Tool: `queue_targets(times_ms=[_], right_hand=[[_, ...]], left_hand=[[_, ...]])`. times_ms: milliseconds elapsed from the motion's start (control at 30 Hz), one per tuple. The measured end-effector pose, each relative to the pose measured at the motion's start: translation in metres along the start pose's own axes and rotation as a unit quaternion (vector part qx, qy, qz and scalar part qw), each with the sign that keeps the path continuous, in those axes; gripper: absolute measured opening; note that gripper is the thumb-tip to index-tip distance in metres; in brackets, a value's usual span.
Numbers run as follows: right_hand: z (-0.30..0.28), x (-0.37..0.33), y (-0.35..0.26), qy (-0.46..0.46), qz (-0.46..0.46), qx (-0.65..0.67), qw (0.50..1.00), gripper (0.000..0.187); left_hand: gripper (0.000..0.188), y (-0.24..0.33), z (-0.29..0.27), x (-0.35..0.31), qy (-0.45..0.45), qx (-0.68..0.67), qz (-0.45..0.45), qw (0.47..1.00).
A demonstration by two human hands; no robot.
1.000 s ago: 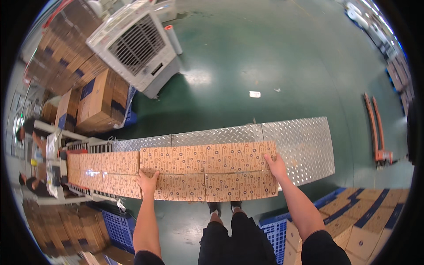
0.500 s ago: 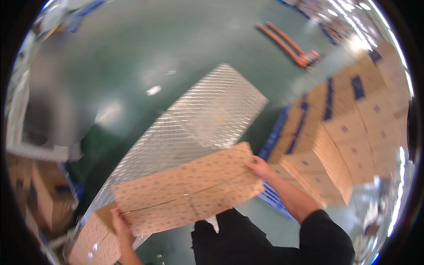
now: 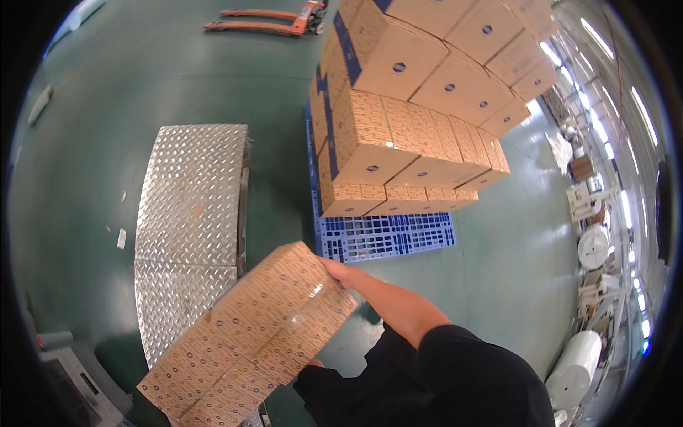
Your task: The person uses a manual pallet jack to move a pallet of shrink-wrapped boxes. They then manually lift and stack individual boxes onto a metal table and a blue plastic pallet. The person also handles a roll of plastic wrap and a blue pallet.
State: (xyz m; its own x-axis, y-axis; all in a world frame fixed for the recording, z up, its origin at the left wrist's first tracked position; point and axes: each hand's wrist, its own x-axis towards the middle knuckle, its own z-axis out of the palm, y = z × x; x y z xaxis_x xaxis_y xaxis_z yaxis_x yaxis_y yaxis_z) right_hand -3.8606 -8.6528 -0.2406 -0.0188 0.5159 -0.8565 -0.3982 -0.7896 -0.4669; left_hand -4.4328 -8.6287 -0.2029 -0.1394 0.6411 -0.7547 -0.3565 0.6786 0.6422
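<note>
A long cardboard box (image 3: 249, 334) with a small printed pattern and clear tape along its seam hangs tilted in front of me. At its upper right end my right hand (image 3: 336, 272) is closed on the edge, its fingers partly hidden behind the cardboard. Only a sliver of my left hand (image 3: 173, 422) shows at the opposite, lower left end, where it supports the box; its fingers are mostly hidden. Beyond the right hand stands a stack of similar boxes (image 3: 420, 160) on a blue plastic pallet (image 3: 388, 245).
A ridged metal platform (image 3: 188, 206) lies to the left, partly behind the held box. An orange pallet jack (image 3: 277, 25) stands at the far end. White rolls (image 3: 575, 370) line the right side. A pale machine (image 3: 78, 388) sits at the lower left.
My view has swung right, bringing the stacked pallet to the middle. The held box has turned with me and now slants more steeply, with its left end near the lower edge.
</note>
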Motion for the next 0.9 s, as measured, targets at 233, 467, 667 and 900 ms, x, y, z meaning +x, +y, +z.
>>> queue_targets(times_ms=[233, 467, 667, 900], right_hand=[[-0.236, -0.082, 0.126, 0.135, -0.025, 0.189, 0.972, 0.057], [-0.500, -0.123, 0.199, 0.189, -0.086, 0.262, 0.943, 0.064], [-0.715, -0.112, 0.222, 0.207, -0.116, 0.277, 0.931, 0.076], [-0.882, -0.077, 0.206, 0.547, -0.069, -0.101, 0.828, 0.080]], left_hand=[[0.058, -0.083, 0.113, -0.003, -0.064, 0.089, -0.022, 0.994], [0.062, -0.238, 0.297, 0.027, -0.176, 0.171, -0.061, 0.967], [0.068, -0.390, 0.509, 0.040, -0.231, 0.193, -0.169, 0.938], [0.058, -0.561, 0.669, 0.018, -0.273, 0.333, -0.069, 0.900]])
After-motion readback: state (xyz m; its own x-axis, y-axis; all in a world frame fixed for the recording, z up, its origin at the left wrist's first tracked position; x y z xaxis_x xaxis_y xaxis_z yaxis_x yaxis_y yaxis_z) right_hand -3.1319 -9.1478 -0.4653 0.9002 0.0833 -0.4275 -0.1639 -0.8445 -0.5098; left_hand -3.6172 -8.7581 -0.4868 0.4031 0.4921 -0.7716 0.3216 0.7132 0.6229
